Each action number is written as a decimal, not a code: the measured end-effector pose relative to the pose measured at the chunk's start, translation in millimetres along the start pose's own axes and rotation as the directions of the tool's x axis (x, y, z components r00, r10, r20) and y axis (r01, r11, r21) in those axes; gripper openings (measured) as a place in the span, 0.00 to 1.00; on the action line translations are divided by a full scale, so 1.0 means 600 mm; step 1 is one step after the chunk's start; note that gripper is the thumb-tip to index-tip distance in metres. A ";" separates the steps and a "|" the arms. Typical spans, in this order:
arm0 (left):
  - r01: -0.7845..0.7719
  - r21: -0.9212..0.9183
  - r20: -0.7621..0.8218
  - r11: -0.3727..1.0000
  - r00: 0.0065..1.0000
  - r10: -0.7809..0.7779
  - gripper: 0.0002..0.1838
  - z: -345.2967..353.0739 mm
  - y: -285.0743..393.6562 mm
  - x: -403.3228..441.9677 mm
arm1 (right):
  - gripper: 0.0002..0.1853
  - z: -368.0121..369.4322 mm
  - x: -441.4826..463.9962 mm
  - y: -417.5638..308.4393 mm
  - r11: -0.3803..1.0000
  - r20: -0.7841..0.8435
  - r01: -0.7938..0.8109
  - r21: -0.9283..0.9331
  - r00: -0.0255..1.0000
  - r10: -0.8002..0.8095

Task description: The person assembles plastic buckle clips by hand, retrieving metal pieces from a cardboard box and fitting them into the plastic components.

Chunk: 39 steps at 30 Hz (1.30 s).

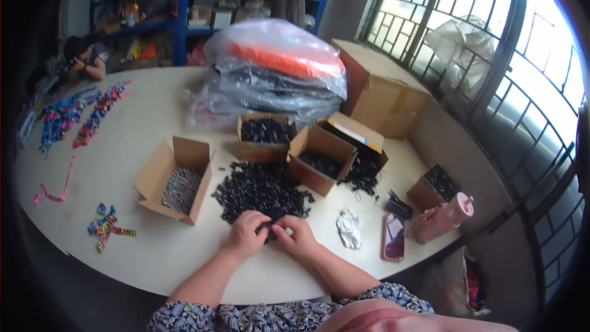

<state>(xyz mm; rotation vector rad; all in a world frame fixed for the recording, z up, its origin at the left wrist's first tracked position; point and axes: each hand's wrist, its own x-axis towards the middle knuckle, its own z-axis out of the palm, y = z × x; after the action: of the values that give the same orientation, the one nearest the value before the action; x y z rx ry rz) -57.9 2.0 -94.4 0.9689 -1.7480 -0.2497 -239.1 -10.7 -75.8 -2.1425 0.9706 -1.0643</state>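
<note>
Black pieces (258,190) touch both hands (247,232); a box (309,174) bears blurred print.

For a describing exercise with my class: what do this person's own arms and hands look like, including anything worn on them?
The left sleeve and right sleeve are dark, printed with small pale shapes and touches of yellow. The left forearm and right forearm are bare. The left hand and right hand wear no gloves, so each grip is bare too.
</note>
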 end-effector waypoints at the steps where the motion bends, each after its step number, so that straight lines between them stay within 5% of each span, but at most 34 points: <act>1: 0.012 0.001 0.007 1.000 1.000 -0.012 0.11 0.000 0.000 0.000 | 0.06 0.000 0.001 0.001 0.999 -0.009 0.036 -0.012 0.999 -0.036; 13: 0.037 0.022 0.065 0.999 0.997 -0.039 0.09 0.004 -0.005 0.004 | 0.07 0.005 0.007 0.022 1.000 -0.108 -0.009 0.010 0.994 0.010; 25: 0.056 0.001 -0.006 0.998 0.998 -0.056 0.05 0.007 -0.007 0.008 | 0.09 0.001 0.009 0.029 0.963 -0.036 -0.182 0.198 0.981 0.193; 31: 0.016 0.031 0.020 0.999 1.000 -0.016 0.05 0.005 -0.011 0.009 | 0.08 0.010 0.014 0.022 0.784 0.042 -0.301 0.543 0.942 0.333; 39: -0.031 0.143 -0.069 0.989 0.997 0.041 0.04 -0.002 -0.010 0.013 | 0.09 -0.007 0.045 -0.006 0.930 0.138 -0.325 0.171 0.943 0.304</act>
<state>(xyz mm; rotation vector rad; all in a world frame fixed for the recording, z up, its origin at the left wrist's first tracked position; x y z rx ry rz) -54.5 -7.1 -92.2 1.0346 -1.7329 -0.0670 -229.9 -30.7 -59.5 -1.7951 1.0702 -0.8366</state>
